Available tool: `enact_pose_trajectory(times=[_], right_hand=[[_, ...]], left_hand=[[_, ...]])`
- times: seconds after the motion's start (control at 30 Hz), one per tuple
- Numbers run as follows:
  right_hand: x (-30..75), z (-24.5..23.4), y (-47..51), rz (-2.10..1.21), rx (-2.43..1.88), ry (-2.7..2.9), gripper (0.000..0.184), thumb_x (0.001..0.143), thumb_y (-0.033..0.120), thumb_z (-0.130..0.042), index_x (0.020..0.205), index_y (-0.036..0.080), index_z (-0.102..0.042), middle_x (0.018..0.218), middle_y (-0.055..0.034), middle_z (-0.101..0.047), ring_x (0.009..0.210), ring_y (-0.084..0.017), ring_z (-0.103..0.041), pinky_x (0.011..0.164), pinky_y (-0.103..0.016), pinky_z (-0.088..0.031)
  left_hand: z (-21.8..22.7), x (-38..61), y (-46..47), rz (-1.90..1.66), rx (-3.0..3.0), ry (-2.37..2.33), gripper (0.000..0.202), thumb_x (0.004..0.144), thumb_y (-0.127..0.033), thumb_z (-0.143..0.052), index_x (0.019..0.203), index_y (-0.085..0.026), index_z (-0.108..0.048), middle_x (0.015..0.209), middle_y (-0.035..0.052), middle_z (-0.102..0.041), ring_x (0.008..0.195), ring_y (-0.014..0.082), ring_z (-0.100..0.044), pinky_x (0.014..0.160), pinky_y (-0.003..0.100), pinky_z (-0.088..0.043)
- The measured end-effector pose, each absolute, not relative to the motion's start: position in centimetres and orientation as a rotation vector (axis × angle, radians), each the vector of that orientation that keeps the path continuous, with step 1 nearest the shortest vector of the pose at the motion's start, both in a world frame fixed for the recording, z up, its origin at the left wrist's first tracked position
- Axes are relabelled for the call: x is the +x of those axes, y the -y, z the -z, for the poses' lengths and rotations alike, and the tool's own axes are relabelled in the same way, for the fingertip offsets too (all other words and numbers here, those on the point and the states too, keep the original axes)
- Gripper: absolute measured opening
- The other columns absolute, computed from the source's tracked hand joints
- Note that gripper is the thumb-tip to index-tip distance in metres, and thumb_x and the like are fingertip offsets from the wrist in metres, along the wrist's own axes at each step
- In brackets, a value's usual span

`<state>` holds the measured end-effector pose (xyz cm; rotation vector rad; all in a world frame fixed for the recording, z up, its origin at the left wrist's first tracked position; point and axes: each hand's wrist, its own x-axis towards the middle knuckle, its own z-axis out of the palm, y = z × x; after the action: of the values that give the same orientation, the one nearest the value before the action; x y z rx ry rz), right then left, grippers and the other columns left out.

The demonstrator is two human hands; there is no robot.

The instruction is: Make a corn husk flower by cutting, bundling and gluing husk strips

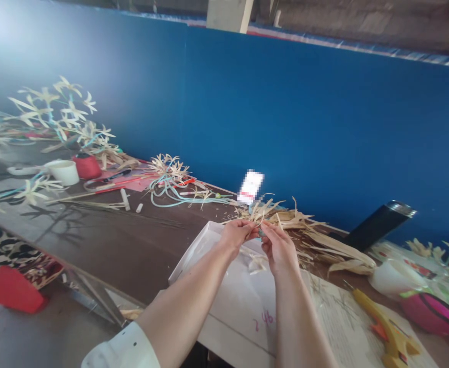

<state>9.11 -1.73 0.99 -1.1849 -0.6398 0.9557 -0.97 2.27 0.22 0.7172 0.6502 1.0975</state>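
My left hand (240, 234) and my right hand (278, 245) meet over a shallow white box (197, 251). Both have their fingertips pinched together on a small dried-husk piece (261, 223), pale with a bit of light blue at its base. The fingers hide most of it, and it blends with the husks behind. Inside the box below my hands lies a pale husk flower (258, 262). A pile of dry husks (335, 249) spreads just behind and to the right of my right hand.
A lit phone (251, 187) leans on the blue wall (324, 128). Husk flowers on light-blue stems (166, 197) lie leftward, near a white cup (64, 173). On the right are a black tumbler (377, 225), a white container (396, 278), a yellow glue gun (385, 327) and a pink pouch (433, 313).
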Motion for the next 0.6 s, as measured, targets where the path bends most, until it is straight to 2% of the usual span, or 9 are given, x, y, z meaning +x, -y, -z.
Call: enact_pose_trajectory(times=[0.27, 0.6], right_hand=[[9.05, -0.54, 1.52, -0.922, -1.213, 0.721, 0.033, 0.053, 0.036, -0.079, 0.076, 0.015, -0.068, 0.049, 0.0043, -0.049, 0.042, -0.003, -0.036, 0.037, -0.014, -0.023], [9.17, -0.45, 1.3, -0.857, -1.177, 0.658, 0.032, 0.054, 0.035, -0.078, 0.077, 0.017, -0.065, 0.059, 0.0017, -0.058, 0.044, -0.003, -0.041, 0.037, -0.013, -0.027]], left_hand=[[-0.5, -0.95, -2.01, -1.093, 0.707, -0.661, 0.016, 0.065, -0.019, -0.071, 0.068, -0.007, -0.06, 0.059, 0.0035, -0.062, 0.06, 0.0104, -0.061, 0.074, 0.029, -0.052], [-0.44, -1.06, -2.03, -1.11, 0.878, -0.786, 0.015, 0.067, -0.023, -0.069, 0.072, -0.01, -0.063, 0.062, 0.0024, -0.062, 0.06, 0.0093, -0.059, 0.068, 0.025, -0.051]])
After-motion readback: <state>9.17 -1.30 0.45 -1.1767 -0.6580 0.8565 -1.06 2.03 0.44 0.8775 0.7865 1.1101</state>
